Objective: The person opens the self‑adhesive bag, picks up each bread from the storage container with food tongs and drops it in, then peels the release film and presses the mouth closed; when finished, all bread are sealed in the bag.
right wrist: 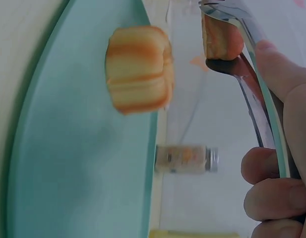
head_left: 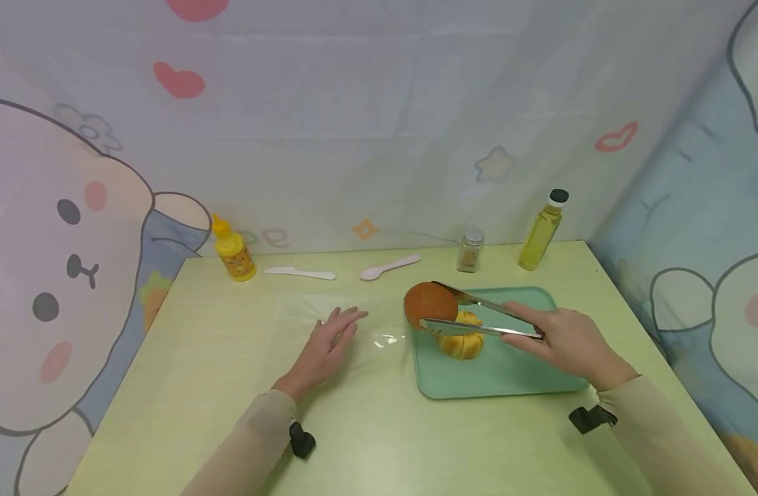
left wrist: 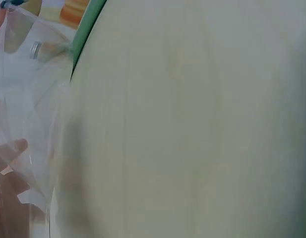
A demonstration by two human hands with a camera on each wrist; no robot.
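Note:
My right hand (head_left: 567, 341) grips metal tongs (head_left: 480, 325) by their handle end. Between the tong tips hangs a round brown bun (head_left: 431, 306), over the left edge of the green tray (head_left: 509, 379). A ridged yellow bread roll (right wrist: 138, 69) rests on the tray under the tongs. My left hand (head_left: 325, 344) is at a clear plastic bag (left wrist: 31, 109), its fingers stretched toward the right. Through the plastic, the left wrist view shows those fingers (left wrist: 14, 153) spread apart.
Along the back edge stand a yellow squeeze bottle (head_left: 235, 253), a small spice jar (head_left: 470, 251) and a bottle of yellow oil (head_left: 542, 234). A white plastic knife (head_left: 301, 273) and a pink spoon (head_left: 387, 267) lie between them. A patterned cloth hangs behind.

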